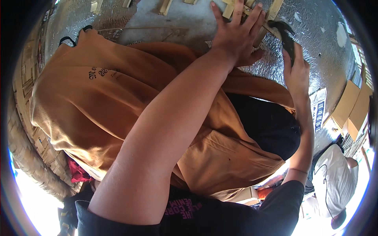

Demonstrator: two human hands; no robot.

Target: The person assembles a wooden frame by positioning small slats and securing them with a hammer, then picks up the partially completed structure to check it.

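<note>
My left hand [235,41] is raised with its fingers spread, lying against light wooden strips [272,11] on a silver foil surface. Nothing shows in its grasp. To the right of it, my right hand [298,72] has its fingers closed round the handle of a dark hammer [287,39]. The hammer's head is up by the wooden strips, just right of my left fingertips. Below both hands hangs a brown sweatshirt [102,90] with dark lettering. A black cloth piece, maybe a cap [267,128], shows in the sweatshirt's folds, under my right forearm.
Wrinkled silver foil [321,51] covers the surface around the strips. Woven bamboo [43,157] lines the left side. An open cardboard box [348,104] stands at the right. Below it is a person in a white shirt [332,177] with a dark cord.
</note>
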